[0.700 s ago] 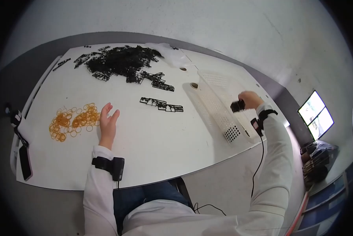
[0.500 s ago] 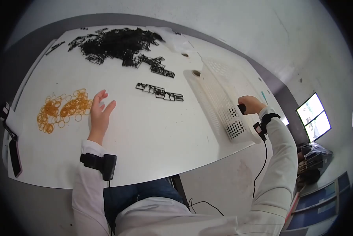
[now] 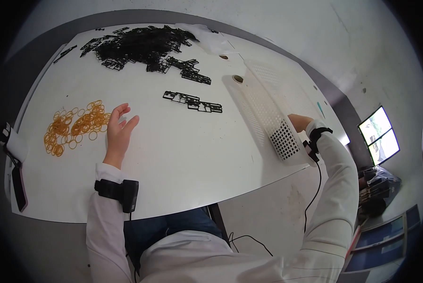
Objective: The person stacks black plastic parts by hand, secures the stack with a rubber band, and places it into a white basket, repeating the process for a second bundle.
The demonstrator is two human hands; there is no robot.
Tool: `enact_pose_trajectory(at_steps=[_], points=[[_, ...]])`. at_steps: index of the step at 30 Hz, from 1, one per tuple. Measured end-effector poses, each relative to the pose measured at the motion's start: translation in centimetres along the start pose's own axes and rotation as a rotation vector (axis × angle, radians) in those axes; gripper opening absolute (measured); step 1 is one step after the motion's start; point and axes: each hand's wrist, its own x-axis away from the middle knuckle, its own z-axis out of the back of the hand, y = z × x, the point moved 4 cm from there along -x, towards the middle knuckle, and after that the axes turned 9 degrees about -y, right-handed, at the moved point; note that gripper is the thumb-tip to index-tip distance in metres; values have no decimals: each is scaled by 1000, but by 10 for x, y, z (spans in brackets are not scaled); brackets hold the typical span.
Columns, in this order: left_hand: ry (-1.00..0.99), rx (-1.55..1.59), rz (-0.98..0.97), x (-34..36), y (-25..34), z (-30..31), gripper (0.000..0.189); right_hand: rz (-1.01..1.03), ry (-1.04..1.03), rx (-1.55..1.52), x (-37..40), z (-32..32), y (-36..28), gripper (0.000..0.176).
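My left hand (image 3: 120, 134) is raised over the white table (image 3: 188, 155), fingers apart and slightly curled, with nothing in it. Just left of it lies a spread of orange rubber bands (image 3: 74, 126). My right hand (image 3: 300, 122) reaches down into the white perforated basket (image 3: 268, 111), and the basket's wall hides its fingers. Two flat black frame-like parts (image 3: 192, 101) lie end to end between my hands. Behind them is a large heap of similar black parts (image 3: 143, 47).
A clear plastic bag (image 3: 211, 40) lies at the table's back edge. A phone (image 3: 19, 188) and a white cylindrical object (image 3: 14, 141) are at the left edge. Beyond the basket lies a small teal item (image 3: 321, 109). Holes in the tabletop show near the basket.
My right hand has gone lower into the basket, and the black item seen in it before is now out of sight. The view has shifted slightly; my left hand has barely moved.
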Motion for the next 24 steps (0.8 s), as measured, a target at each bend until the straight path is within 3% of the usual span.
enact_pose_trajectory(at_steps=[5, 10, 12, 15, 17, 18, 20, 24], points=[[5, 23, 15, -2, -5, 3, 46, -127, -115, -219, -14, -12, 16, 23], [-12, 27, 1, -3, -6, 1, 45, -40, -169, -8, -28, -18, 47, 29], [-17, 27, -2, -2, -6, 0, 45, -6, 42, -179, 2, 10, 39, 31], [-15, 18, -16, -4, -6, -1, 44, -71, 158, -218, 14, 47, 55, 31], [-12, 32, -5, -5, -9, -2, 44, -62, 392, -281, 29, 91, 38, 28], [-5, 37, 2, -4, -11, 0, 44, -51, 401, -284, 28, 108, 26, 28], [7, 26, 2, -3, -9, 4, 44, 90, 679, -253, 27, 143, -8, 29], [33, 45, -12, -4, -9, 2, 44, 285, 577, -264, -6, 166, -112, 25]])
